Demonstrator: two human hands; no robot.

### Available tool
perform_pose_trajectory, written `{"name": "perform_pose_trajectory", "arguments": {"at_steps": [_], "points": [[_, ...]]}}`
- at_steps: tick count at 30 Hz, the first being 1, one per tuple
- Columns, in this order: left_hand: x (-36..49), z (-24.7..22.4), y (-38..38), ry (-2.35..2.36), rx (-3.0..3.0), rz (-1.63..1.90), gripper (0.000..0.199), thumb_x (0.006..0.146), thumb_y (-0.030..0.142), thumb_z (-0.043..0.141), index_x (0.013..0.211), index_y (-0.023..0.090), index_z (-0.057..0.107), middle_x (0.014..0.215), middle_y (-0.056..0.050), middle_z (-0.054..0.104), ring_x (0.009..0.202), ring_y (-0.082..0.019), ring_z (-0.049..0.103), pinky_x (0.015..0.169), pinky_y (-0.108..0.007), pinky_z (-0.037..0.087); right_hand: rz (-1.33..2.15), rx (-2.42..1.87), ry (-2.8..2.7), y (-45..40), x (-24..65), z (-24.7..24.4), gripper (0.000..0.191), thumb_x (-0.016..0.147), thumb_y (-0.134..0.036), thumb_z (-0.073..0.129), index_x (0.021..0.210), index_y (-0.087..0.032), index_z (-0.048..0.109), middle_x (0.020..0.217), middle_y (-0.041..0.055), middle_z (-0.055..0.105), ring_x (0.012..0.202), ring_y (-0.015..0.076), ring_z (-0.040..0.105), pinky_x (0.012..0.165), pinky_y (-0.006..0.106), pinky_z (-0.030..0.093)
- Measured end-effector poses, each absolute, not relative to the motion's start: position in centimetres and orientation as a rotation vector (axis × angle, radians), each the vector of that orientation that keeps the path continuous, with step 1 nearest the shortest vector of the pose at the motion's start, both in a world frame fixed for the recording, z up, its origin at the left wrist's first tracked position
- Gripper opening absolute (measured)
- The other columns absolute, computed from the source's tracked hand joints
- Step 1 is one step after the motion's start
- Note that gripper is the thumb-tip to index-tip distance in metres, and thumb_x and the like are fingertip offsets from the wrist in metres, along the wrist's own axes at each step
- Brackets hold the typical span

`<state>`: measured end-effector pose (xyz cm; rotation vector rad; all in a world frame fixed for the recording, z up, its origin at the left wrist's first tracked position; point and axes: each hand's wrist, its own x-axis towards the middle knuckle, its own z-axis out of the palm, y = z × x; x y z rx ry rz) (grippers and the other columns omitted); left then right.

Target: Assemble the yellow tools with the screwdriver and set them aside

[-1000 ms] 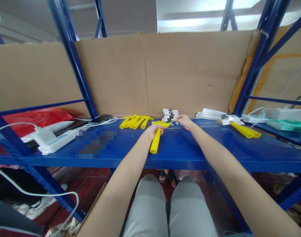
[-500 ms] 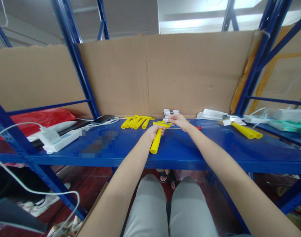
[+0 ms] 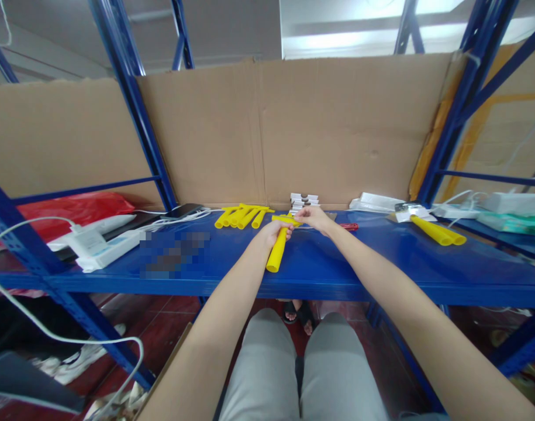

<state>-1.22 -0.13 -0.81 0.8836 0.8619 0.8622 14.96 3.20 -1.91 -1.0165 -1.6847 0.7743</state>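
Note:
My left hand (image 3: pixel 276 231) is closed around a yellow T-shaped scraper handle (image 3: pixel 276 254), just under its crosspiece. The hollow round end of the handle points toward me above the blue shelf. The fingers of my right hand (image 3: pixel 313 218) are pinched together at the right end of the crosspiece; what they hold, if anything, is too small to make out. Behind that hand stands a stack of small white boxes (image 3: pixel 304 199). A red-handled tool (image 3: pixel 348 227) lies just right of my right wrist, partly hidden. Several more yellow handles (image 3: pixel 241 216) lie to the left.
Two yellow-handled scrapers (image 3: pixel 438 230) with metal heads lie at the right, near a white package (image 3: pixel 378 202). A white power strip (image 3: pixel 111 250) with cables and a dark phone (image 3: pixel 186 211) are at the left. Cardboard (image 3: pixel 337 128) closes off the back between blue posts (image 3: pixel 138 111).
My right hand has moved left and slightly down, onto the crosspiece of the handle. More of the red-handled tool shows now. My left hand keeps its grip.

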Motion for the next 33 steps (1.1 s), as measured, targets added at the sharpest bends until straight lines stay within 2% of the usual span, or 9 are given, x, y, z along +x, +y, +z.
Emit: {"name": "perform_pose_trajectory", "arguments": {"at_steps": [10,20,33], "points": [[-1.24,-0.92,-0.11,0.839,0.890,0.864,0.023,0.078,-0.006,0.042,0.079,0.011,0.056,0.051,0.002,0.048,0.037,-0.006,0.039,0.035,-0.014,0.034,0.865,-1.087,-1.663,3.07,14.94,-2.15,0.013,0.063,-0.016,0.076,0.064,-0.015,0.063,0.065,-0.0013,0.066,0.067,0.0108,0.060,0.078,0.028,0.050],[-1.10,-0.53,-0.55,0.890,0.915,0.850,0.024,0.083,-0.003,0.037,0.072,0.013,0.051,0.050,0.001,0.047,0.036,-0.005,0.038,0.035,-0.013,0.032,0.809,-1.126,-1.736,3.16,15.19,-1.97,0.015,0.065,-0.029,0.072,0.063,-0.016,0.064,0.065,-0.0020,0.062,0.070,0.0137,0.056,0.076,0.030,0.046],[-1.37,-1.18,0.38,0.850,0.925,0.836,0.021,0.080,-0.005,0.042,0.074,0.012,0.053,0.050,0.003,0.046,0.036,-0.005,0.039,0.036,-0.013,0.035,0.738,-1.168,-1.749,2.61,14.82,-1.79,0.012,0.066,-0.018,0.069,0.059,-0.017,0.059,0.061,-0.0033,0.059,0.062,0.0109,0.051,0.071,0.027,0.044]]}}
